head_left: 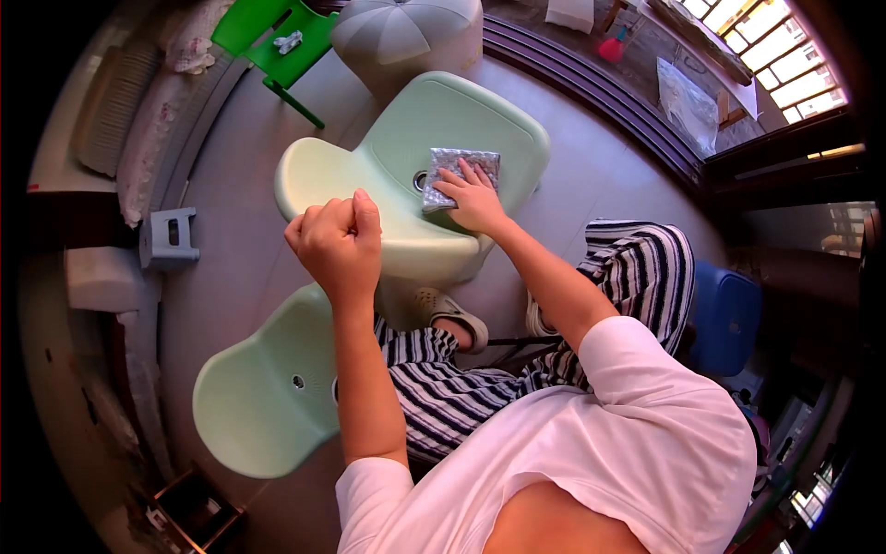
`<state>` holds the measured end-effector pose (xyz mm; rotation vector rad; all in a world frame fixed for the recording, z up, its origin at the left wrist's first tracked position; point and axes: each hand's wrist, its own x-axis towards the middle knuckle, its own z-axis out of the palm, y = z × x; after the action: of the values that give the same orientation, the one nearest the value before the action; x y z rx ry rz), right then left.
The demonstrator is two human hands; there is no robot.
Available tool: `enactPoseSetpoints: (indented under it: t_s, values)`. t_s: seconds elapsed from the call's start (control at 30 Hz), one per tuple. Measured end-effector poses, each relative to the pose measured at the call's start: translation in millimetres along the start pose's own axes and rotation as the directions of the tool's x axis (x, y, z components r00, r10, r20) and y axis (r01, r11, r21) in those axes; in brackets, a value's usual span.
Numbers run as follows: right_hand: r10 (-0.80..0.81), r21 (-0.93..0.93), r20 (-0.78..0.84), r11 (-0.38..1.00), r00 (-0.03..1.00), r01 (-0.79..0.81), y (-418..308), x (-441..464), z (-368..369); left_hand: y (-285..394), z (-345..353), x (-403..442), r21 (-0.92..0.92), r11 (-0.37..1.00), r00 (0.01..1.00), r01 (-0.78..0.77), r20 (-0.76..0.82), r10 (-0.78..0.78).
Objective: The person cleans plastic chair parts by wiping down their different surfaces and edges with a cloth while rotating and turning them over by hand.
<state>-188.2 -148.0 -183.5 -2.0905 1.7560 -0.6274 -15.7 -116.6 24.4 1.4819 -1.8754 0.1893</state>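
Cloth [447, 158], grey and folded, in the head view lies on the pale green seat [392, 171], just beside the metal ring [420, 180]. The right hand [476, 199] rests flat and spread on it; the left hand [336, 242] is closed into a fist.

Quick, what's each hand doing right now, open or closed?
Left hand: closed in a fist; contents, if any, hidden.
Right hand: open, laid on the folded gray cloth on the pale green chair.

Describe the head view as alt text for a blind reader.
A person's right hand lies on a folded gray cloth on a pale green molded seat; the left hand is closed in a fist. A matching seat stands at the picture's lower left.
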Motion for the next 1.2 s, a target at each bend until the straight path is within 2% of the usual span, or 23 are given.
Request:
enactPoseSetpoints:
  t_s: [0.07,0.1,0.2,0.33,0.4,0.47,0.53,0.6,0.67,0.7,0.73,0.87,0.93,0.97,1.03,1.1,1.13,1.2]
  values:
    - [-0.290,0.056,0.103,0.957,0.951,0.286,-5.0,24.3,10.6,2.4,-0.3,-0.2,0.004,1.000,0.999,0.012,-0.030,-0.011]
    - [-0.337,0.025,0.156,0.941,0.929,0.337,-10.2,35.5,15.0,3.5,-2.1,-0.1,0.010,0.999,0.999,0.036,-0.012,-0.036]
    - [-0.437,-0.010,0.095,0.898,0.895,0.440,-20.9,71.8,33.9,4.1,1.8,0.7,0.024,0.999,0.998,0.049,-0.040,-0.048]
    - [-0.465,-0.120,0.093,0.872,0.880,0.474,-23.4,136.3,37.5,7.8,2.6,-2.2,0.015,0.998,0.997,0.053,-0.060,-0.053]
    - [-0.412,-0.242,0.029,0.881,0.911,0.406,-16.1,165.0,38.6,10.1,0.3,-2.5,0.016,0.998,0.997,0.069,-0.030,-0.068]
    - [-0.316,-0.325,0.052,0.891,0.947,0.316,-6.3,184.2,30.2,11.0,0.9,-2.5,0.016,0.998,0.997,0.065,-0.039,-0.064]
    - [-0.268,-0.357,-0.003,0.900,0.963,0.250,12.6,193.0,22.0,13.1,-2.8,-2.5,0.017,0.997,0.997,0.074,-0.015,-0.074]
    - [-0.194,-0.425,-0.124,0.896,0.973,0.124,33.8,190.2,10.1,12.4,-3.0,-4.5,0.014,0.997,0.997,0.072,-0.015,-0.071]
    - [0.114,-0.285,-0.249,0.941,0.962,-0.185,57.0,187.5,-6.8,12.0,-2.4,-3.2,0.007,0.998,0.998,0.065,-0.016,-0.065]
    - [0.305,-0.212,-0.114,0.922,0.946,-0.323,60.4,181.5,-28.4,11.9,-1.6,-2.8,0.008,0.998,0.998,0.060,-0.029,-0.060]
    - [0.475,-0.159,0.035,0.871,0.879,-0.464,63.3,174.5,-50.4,12.1,-0.6,-1.7,0.007,0.999,0.998,0.054,-0.040,-0.053]
    - [0.502,-0.159,0.043,0.857,0.864,-0.490,98.4,115.7,-64.7,11.7,1.2,-0.3,0.015,0.999,0.996,0.047,-0.075,-0.046]
    - [0.508,-0.152,-0.126,0.839,0.852,-0.522,92.4,80.4,-68.5,8.2,2.1,-0.3,0.031,0.999,0.997,0.045,-0.067,-0.043]
    - [0.511,-0.153,-0.127,0.837,0.850,-0.526,94.4,64.2,-61.9,6.8,3.6,0.1,0.040,0.998,0.997,0.046,-0.066,-0.043]
    - [0.440,0.004,-0.479,0.867,0.760,-0.499,103.8,31.7,-34.2,6.0,3.6,0.4,0.065,0.996,0.997,0.053,-0.051,-0.050]
    - [0.435,0.179,-0.586,0.892,0.684,-0.415,90.7,2.8,-17.3,5.8,5.7,1.8,0.043,0.998,0.996,0.041,-0.080,-0.037]
    - [0.438,0.180,-0.583,0.891,0.684,-0.417,78.9,-12.4,-12.0,5.4,7.0,2.5,0.025,0.999,0.993,0.029,-0.111,-0.026]
    - [0.338,0.115,-0.568,0.936,0.751,-0.334,51.3,-42.2,-2.7,5.4,7.5,3.1,0.031,0.999,0.994,0.026,-0.106,-0.022]
